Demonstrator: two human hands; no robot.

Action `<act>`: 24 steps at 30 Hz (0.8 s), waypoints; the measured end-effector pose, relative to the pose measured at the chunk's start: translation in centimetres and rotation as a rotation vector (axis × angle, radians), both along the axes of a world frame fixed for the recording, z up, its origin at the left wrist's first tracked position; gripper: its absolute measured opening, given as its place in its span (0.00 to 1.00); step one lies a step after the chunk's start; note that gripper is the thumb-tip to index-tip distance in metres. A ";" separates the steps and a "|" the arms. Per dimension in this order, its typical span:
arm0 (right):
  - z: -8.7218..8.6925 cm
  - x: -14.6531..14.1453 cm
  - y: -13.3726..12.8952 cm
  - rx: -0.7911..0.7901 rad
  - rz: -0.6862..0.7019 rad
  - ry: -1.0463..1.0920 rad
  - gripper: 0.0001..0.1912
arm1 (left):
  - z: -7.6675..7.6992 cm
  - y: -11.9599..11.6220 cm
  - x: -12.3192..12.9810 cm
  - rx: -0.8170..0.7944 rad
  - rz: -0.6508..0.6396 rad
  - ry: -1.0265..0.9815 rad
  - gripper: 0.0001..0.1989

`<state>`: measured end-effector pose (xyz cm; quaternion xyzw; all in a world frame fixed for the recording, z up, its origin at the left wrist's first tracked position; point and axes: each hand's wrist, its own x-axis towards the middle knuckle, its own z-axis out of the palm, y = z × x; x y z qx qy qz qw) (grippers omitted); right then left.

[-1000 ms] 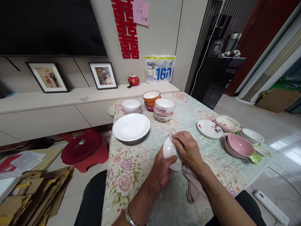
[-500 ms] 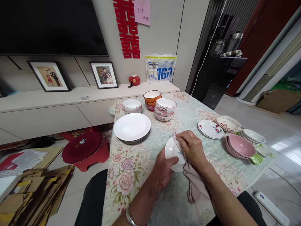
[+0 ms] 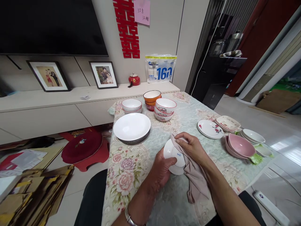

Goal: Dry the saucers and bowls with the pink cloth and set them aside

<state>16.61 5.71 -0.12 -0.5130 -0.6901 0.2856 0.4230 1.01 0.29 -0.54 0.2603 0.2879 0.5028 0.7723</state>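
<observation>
A small white plate (image 3: 172, 153) with a blue mark on its underside is tilted up in front of me. My left hand (image 3: 164, 166) grips its left and lower edge, thumb lying across the face I see. At the upper right rim, my right hand (image 3: 191, 146) is closed on a beige-pink cloth (image 3: 196, 182), pressing it against the plate. The rest of the cloth drapes down under my right forearm toward the table. Part of the plate's right side is hidden under the cloth and the right fingers.
On the flowered tablecloth (image 3: 128, 185) stand stacked large white plates (image 3: 131, 127), white bowls (image 3: 166, 108), orange bowls (image 3: 152, 95) and red-rimmed bowls (image 3: 131, 105). To the right are flowered plates (image 3: 210, 129), pink bowls (image 3: 242, 146) and small white bowls (image 3: 254, 135). A red stool (image 3: 83, 146) stands left.
My right hand and the cloth have shifted slightly along the plate's upper right rim, and the right fingers are a little straighter. The plate has moved slightly left in my left hand.
</observation>
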 end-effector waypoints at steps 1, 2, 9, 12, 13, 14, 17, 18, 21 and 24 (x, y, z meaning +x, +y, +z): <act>-0.2 0.4 0.3 -0.064 -0.031 0.046 0.07 | -0.1 0.0 0.0 -0.003 0.010 -0.006 0.29; -0.4 0.7 0.5 -0.101 -0.074 0.082 0.08 | -0.3 0.1 0.0 -0.006 0.025 -0.022 0.30; -1.0 0.6 0.7 -0.065 -0.258 0.081 0.12 | -0.8 0.5 0.2 -0.075 0.175 -0.124 0.34; -1.0 0.2 0.4 0.100 -0.320 -0.083 0.10 | -0.5 0.5 0.2 -0.077 0.168 -0.111 0.33; -0.9 0.1 0.3 0.154 -0.331 -0.124 0.09 | -0.4 0.5 0.2 -0.071 0.161 -0.098 0.32; -0.8 -0.1 0.2 0.192 -0.326 -0.148 0.09 | -0.3 0.4 0.2 -0.067 0.154 -0.082 0.31; -0.3 -0.7 -0.4 0.259 -0.235 -0.188 0.09 | 0.0 0.2 0.3 -0.042 0.128 -0.035 0.30; -0.1 -1.0 -0.6 0.287 -0.202 -0.211 0.09 | 0.1 0.1 0.3 -0.031 0.119 -0.023 0.30; 0.7 -2.0 -1.5 0.391 -0.092 -0.275 0.09 | 0.2 0.0 0.5 -0.024 0.105 0.002 0.29; 1.6 -3.2 -2.6 0.445 0.103 -0.314 0.11 | 0.1 0.0 0.6 -0.038 0.113 0.016 0.24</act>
